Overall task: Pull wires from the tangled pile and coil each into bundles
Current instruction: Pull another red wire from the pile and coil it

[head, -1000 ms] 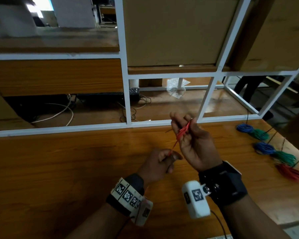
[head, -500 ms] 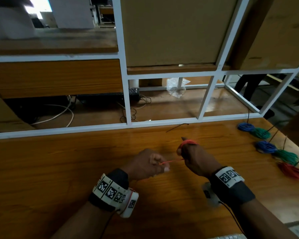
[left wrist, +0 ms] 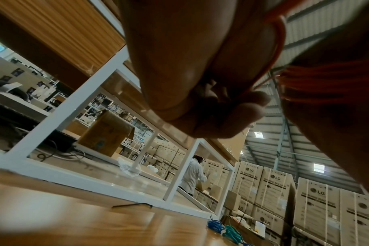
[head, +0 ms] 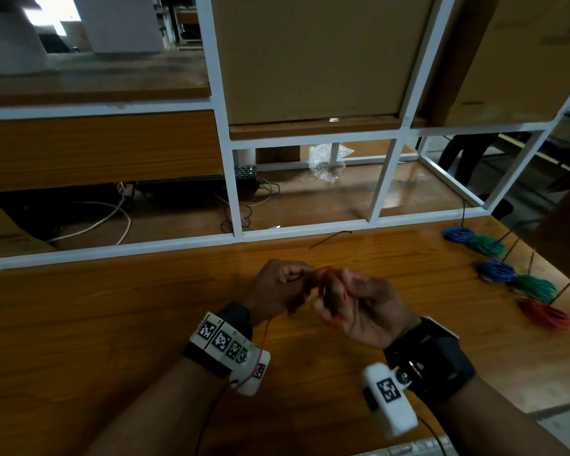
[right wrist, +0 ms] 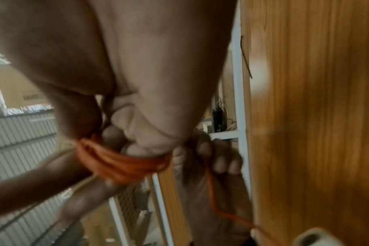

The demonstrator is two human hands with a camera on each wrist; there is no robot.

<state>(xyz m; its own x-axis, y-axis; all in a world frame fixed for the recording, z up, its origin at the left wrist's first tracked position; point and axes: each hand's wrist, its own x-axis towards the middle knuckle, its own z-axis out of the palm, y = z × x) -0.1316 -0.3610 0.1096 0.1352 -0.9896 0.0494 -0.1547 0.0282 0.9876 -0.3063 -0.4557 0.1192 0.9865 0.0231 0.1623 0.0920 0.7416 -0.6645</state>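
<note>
The red wire [head: 326, 274] sits between the two hands above the wooden surface [head: 112, 324], most of it wound in tight loops round the right hand's [head: 362, 307] fingers [right wrist: 114, 138], which curl to keep the coil on. Its loose tail runs leftward into the left hand [head: 277, 291], pinched between thumb and fingertips, then trails down past that wrist. The wire looks thin, springy and plastic-coated. Finished blue, green and red bundles [head: 507, 271] lie well apart to the right.
</note>
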